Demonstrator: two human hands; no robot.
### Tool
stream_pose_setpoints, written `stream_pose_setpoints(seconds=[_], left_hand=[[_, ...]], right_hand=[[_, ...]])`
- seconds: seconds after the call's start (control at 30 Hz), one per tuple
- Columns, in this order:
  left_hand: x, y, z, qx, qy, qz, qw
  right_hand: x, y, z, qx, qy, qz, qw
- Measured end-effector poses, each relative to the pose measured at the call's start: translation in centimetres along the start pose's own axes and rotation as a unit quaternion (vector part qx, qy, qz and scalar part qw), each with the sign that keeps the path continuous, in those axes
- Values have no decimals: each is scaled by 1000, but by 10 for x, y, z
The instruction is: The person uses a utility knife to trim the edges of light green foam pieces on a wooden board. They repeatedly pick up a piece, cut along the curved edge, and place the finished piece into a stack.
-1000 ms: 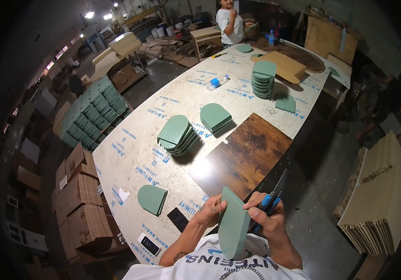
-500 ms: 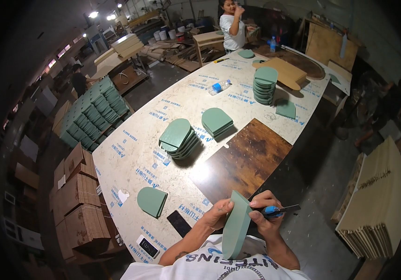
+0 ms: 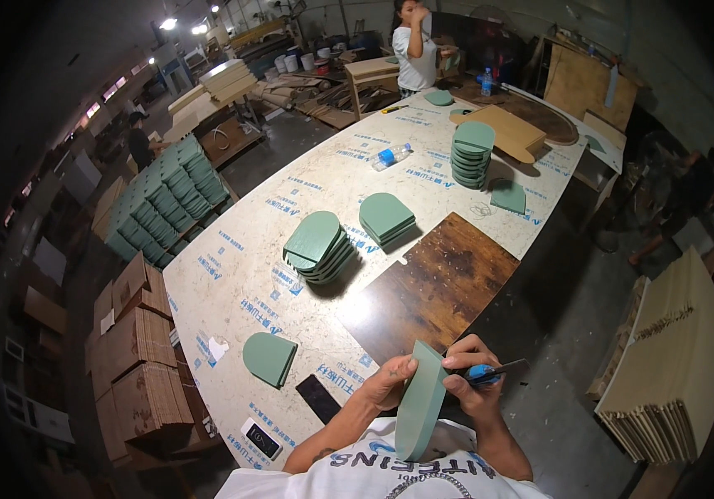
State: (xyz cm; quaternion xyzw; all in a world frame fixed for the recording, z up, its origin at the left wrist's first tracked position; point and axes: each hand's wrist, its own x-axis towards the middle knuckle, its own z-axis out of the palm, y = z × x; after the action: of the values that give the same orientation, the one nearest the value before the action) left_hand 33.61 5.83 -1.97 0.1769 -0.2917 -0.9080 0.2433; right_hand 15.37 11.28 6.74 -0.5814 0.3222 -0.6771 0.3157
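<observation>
- While the green arch-shaped panel (image 3: 421, 399) stands on edge close in front of the person's chest, the left hand (image 3: 387, 384) grips it from the left side, fingers wrapped on its face and thumb near the top edge, so that hand is pressed onto the panel.
- Right hand (image 3: 472, 384) is closed around a blue-handled tool (image 3: 490, 373), looks like a utility knife or scraper, dark tip sticking out to the right. Can't really see a blade.
- My read: this is the trimming or cleaning step on one panel's edge, with the tool just beside the panel's right edge, not clearly touching it.
- Next move probably calls for keeping the panel steady with the left hand and running the tool along the thin edge, with the left fingers clear of the tool's path. That's a guess from the pose.
- On the long work table (image 3: 249, 274) there's one single green panel (image 3: 270, 359) lying flat near the person, a fanned stack (image 3: 318, 245) further up, a smaller neat stack (image 3: 387, 218) beside it, and a tall stack (image 3: 472, 153) toward the far end.
- A dark wood board (image 3: 436, 287) lies on the table just past the hands, and a dark phone-like slab (image 3: 318, 397) sits near the left forearm.
- Another person (image 3: 414, 46) stands at the far end of the table, well apart.
</observation>
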Motion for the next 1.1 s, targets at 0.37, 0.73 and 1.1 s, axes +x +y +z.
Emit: stream_pose_setpoints(seconds=[0.37, 0.73, 1.1], left_hand=[[-6, -1, -1, 10, 13, 0, 1000], [-7, -1, -3, 14, 24, -17, 999], [-5, 1, -3, 27, 35, -32, 999]], right_hand=[[-8, 7, 8, 70, 29, 34, 997], [0, -2, 0, 123, 6, 134, 983], [4, 0, -5, 150, -3, 155, 976]])
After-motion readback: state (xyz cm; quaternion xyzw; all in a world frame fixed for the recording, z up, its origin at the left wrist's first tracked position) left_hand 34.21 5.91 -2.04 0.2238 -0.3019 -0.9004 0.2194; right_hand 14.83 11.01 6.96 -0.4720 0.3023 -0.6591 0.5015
